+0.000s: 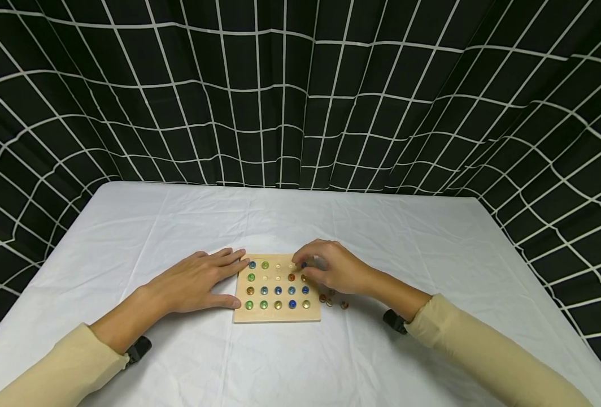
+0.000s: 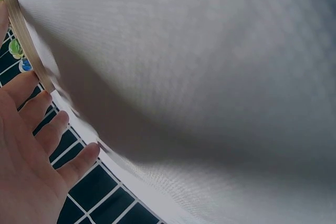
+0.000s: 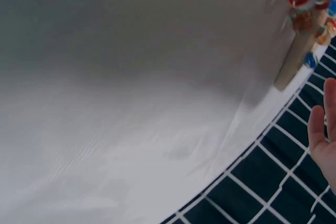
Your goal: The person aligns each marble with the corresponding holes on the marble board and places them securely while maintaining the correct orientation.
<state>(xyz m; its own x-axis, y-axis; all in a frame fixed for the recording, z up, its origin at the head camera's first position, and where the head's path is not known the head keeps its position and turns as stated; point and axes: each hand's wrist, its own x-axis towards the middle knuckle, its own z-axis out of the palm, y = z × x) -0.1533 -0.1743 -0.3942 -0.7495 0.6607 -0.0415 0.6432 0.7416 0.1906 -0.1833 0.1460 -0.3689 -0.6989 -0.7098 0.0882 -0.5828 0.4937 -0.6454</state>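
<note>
A light wooden board [image 1: 277,316] with rows of small holes lies on the white cloth, most holes filled with glass marbles. My left hand [image 1: 194,280] rests at the board's left edge, fingers stretched, thumb along its side. In the left wrist view its fingertips meet the board's edge. My right hand [image 1: 338,268] bends over the upper right corner, fingertips close over the top row beside a dark blue marble [image 1: 304,264]. I cannot tell whether it holds a marble. Bare holes show in the middle of the top two rows.
Several loose reddish-brown marbles [image 1: 344,305] lie on the cloth just right of the board, below my right hand. The white-covered table [image 1: 188,215] ends at a black curtain [image 1: 260,113] with white grid lines, which rises at the back and both sides.
</note>
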